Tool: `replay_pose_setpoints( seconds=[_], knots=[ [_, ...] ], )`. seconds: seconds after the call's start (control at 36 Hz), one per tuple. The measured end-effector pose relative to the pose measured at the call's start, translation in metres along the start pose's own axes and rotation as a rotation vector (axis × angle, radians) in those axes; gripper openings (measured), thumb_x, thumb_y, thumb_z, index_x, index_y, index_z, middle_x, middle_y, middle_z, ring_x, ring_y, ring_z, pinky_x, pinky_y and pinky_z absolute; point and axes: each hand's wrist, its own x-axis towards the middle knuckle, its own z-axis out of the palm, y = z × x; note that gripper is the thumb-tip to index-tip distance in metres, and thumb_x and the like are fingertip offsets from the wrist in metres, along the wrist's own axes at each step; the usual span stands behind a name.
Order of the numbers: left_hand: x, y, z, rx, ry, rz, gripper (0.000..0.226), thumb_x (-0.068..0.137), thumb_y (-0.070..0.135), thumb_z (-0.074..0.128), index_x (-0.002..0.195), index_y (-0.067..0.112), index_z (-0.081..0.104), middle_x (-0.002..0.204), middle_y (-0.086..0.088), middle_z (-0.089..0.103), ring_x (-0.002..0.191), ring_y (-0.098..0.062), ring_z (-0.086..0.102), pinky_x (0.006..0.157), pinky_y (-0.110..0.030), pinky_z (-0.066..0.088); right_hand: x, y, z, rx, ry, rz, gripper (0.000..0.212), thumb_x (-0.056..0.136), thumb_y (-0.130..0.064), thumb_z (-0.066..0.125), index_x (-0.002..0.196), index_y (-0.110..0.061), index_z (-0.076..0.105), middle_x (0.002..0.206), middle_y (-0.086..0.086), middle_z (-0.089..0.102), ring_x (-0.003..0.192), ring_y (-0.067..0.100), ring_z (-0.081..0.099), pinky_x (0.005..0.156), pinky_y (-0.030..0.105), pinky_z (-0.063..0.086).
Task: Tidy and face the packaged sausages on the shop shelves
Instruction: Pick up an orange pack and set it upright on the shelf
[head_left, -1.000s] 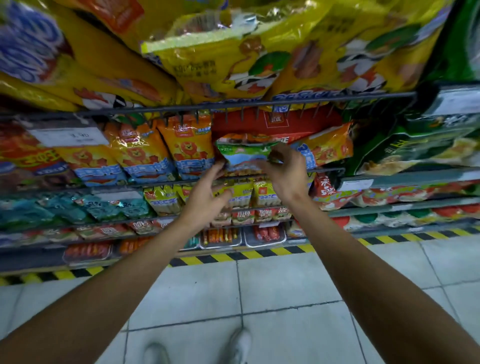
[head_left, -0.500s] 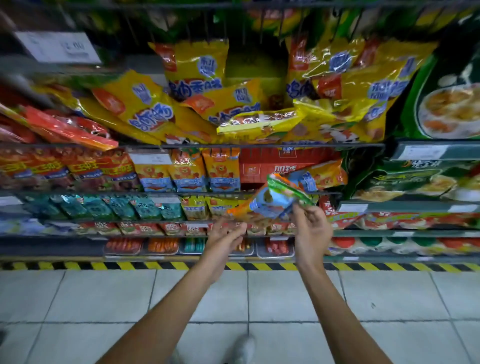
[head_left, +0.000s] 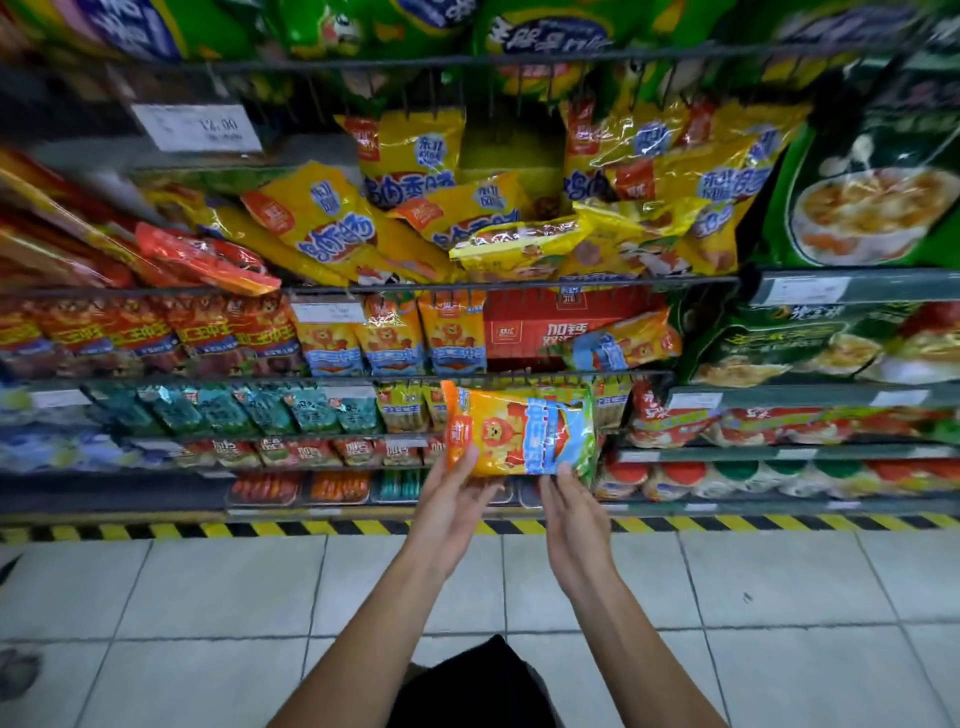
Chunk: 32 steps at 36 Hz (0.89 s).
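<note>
While both hands hold orange-and-blue plastic sausage pack with lion print (head_left: 519, 434) sideways, off shelf, step is re-facing. Left hand (head_left: 451, 501) grasps left end, right hand (head_left: 574, 512) pinches lower right corner. Next: turn upright, slot beside matching lion packs (head_left: 395, 338) near red carton (head_left: 545, 325).

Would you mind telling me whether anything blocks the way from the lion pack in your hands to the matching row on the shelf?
Nothing visible: the lion pack sits below the matching row, open air between.
</note>
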Motion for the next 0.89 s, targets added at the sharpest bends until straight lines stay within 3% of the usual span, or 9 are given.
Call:
replay_pose_setpoints(
  seconds=[0.14,0.25,0.36,0.42,0.5,0.61,0.75,0.81,0.89],
  knots=[
    [-0.003,0.009,0.007,0.062,0.126,0.107,0.05,0.085,0.015,0.076,0.133,0.018,0.061,0.126,-0.006,0.073,0.114,-0.022,0.07,0.099,-0.043,0.054,-0.001,0.011,-0.005,0.05,-0.091,0.116,0.033,0.103,-0.022,0.058,0.132,-0.008,0.063,0.133,0.002,0.069,0.117,0.008,0.067,0.109,0.029,0.043],
    [-0.002,0.021,0.003,0.092,0.271,0.214,0.044,0.087,0.013,0.079,0.128,0.013,0.064,0.12,-0.006,0.075,0.11,-0.019,0.071,0.079,-0.027,0.057,-0.007,0.019,-0.014,-0.167,-0.162,0.252,0.04,0.1,-0.028,0.063,0.133,-0.005,0.062,0.127,0.01,0.072,0.119,0.022,0.069,0.101,0.033,0.054],
    [0.003,0.042,-0.007,0.251,0.291,0.328,0.028,0.084,0.014,0.083,0.109,0.017,0.07,0.098,0.003,0.079,0.095,-0.015,0.073,0.073,-0.026,0.056,-0.011,0.029,-0.035,-0.267,0.045,0.157,0.029,0.093,-0.012,0.072,0.122,-0.009,0.067,0.131,0.015,0.068,0.118,0.027,0.068,0.101,0.04,0.052],
    [0.003,0.054,-0.008,0.324,0.263,0.366,0.021,0.084,0.013,0.082,0.1,0.018,0.069,0.089,0.007,0.079,0.086,-0.01,0.074,0.067,-0.021,0.056,-0.011,0.02,-0.035,-0.424,0.094,-0.067,0.039,0.091,-0.012,0.075,0.126,-0.02,0.061,0.134,0.006,0.064,0.121,0.018,0.064,0.095,0.031,0.051],
    [0.011,0.073,-0.012,0.429,0.179,0.38,0.016,0.085,0.015,0.081,0.095,0.016,0.068,0.082,0.011,0.078,0.078,-0.004,0.074,0.064,-0.018,0.056,-0.004,-0.002,-0.013,-0.644,-0.099,-0.288,0.065,0.087,-0.02,0.078,0.144,-0.027,0.047,0.142,-0.007,0.058,0.13,0.007,0.056,0.103,0.028,0.049],
    [0.017,0.091,0.003,0.66,-0.033,0.326,0.023,0.083,0.028,0.083,0.097,0.015,0.07,0.084,0.008,0.079,0.08,-0.006,0.075,0.063,-0.016,0.054,0.003,-0.027,0.026,-0.863,-0.422,-0.243,0.082,0.086,-0.03,0.08,0.154,-0.028,0.036,0.149,-0.012,0.053,0.136,0.003,0.051,0.109,0.027,0.047],
    [0.024,0.103,0.024,0.754,-0.225,0.266,0.047,0.075,0.037,0.085,0.114,0.027,0.062,0.091,0.011,0.078,0.089,-0.005,0.075,0.067,-0.02,0.057,0.008,-0.038,0.059,-0.947,-0.396,-0.266,0.037,0.086,-0.012,0.081,0.121,-0.011,0.069,0.11,-0.003,0.078,0.105,0.018,0.074,0.088,0.027,0.058],
    [0.031,0.102,0.023,0.683,-0.274,0.173,0.053,0.071,0.036,0.084,0.116,0.03,0.057,0.097,0.014,0.078,0.097,-0.011,0.075,0.073,-0.022,0.057,0.008,-0.041,0.061,-0.895,-0.32,-0.305,0.033,0.082,-0.012,0.084,0.113,-0.01,0.072,0.103,0.0,0.08,0.098,0.018,0.076,0.083,0.028,0.059],
    [0.034,0.103,0.017,0.729,-0.393,0.057,0.06,0.071,0.031,0.091,0.12,0.036,0.056,0.11,0.019,0.075,0.104,0.002,0.07,0.081,-0.017,0.056,0.005,-0.044,0.066,-0.854,-0.248,-0.348,0.029,0.077,-0.013,0.087,0.103,-0.011,0.076,0.095,-0.002,0.08,0.088,0.014,0.077,0.074,0.023,0.058]
  ],
)
